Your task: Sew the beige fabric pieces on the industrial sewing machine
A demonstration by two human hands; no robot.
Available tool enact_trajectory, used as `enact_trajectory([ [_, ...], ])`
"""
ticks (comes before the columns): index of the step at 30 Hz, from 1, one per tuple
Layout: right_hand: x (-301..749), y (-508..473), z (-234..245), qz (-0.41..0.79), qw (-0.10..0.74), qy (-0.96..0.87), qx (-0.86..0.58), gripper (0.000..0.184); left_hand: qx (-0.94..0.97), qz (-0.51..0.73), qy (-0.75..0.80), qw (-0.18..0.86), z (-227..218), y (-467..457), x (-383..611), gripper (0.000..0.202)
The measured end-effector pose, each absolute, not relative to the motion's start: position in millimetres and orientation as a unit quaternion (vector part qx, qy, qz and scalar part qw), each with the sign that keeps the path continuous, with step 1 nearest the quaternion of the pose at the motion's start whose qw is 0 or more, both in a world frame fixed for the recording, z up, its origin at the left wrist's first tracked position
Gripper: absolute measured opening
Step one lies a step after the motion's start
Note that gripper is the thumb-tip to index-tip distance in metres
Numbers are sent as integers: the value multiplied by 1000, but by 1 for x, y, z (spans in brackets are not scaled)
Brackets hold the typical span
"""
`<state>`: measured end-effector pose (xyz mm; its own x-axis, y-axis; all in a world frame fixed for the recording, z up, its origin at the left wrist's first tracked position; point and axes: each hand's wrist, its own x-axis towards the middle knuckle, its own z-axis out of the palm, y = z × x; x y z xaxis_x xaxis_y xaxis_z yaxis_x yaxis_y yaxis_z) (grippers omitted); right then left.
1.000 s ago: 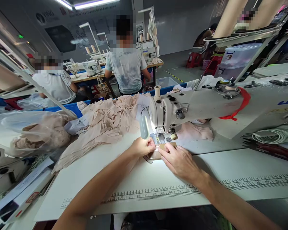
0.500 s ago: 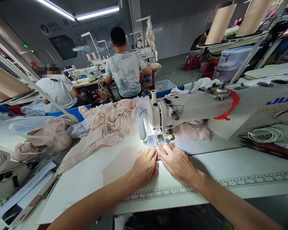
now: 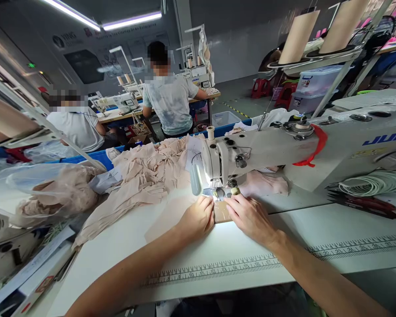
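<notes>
My left hand (image 3: pixel 199 216) is closed, fingers curled together just in front of the presser foot (image 3: pixel 219 193) of a white sewing machine (image 3: pixel 254 154). It grips the edge of a thin beige fabric piece (image 3: pixel 166 218), which spreads over the table to its left. To the right of the foot, my right hand (image 3: pixel 249 218) has its fingers bunched by a small yellowish knob (image 3: pixel 235 190); whatever its fingertips pinch is hidden. Between the hands a brown cover plate (image 3: pixel 221 213) shows on the machine bed. A lamp (image 3: pixel 196 179) lights the needle area.
Crumpled beige fabric (image 3: pixel 152 169) is heaped behind on the left, beside a plastic bag (image 3: pixel 59 185). Red-handled scissors (image 3: pixel 366 204) and coiled white cord (image 3: pixel 371 182) lie right. A printed ruler (image 3: pixel 224 267) runs along the table front. Two people (image 3: pixel 168 101) sit beyond.
My hands have moved apart. The right hand has shifted right and slightly away from me, uncovering the brown plate; the left has shifted slightly left. The view has turned a little.
</notes>
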<state>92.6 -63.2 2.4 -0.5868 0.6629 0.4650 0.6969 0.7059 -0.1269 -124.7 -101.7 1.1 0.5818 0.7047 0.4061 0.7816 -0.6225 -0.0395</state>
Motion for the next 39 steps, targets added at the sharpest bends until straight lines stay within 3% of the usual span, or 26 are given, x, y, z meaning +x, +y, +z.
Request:
enact_trajectory([
  [12,94,-61,-2,-40,243,-894,-374,30,-888,-202,-405,81,5,-94,-127,36],
  [21,96,-38,3,151,304,-834,-434,25,-890,-204,-399,81,6,-93,-128,35],
  [34,96,-22,6,175,316,-808,-465,21,-893,-191,-400,77,3,-88,-131,39],
  [39,92,-22,4,188,320,-804,-465,33,-888,-178,-413,99,2,-82,-133,34],
])
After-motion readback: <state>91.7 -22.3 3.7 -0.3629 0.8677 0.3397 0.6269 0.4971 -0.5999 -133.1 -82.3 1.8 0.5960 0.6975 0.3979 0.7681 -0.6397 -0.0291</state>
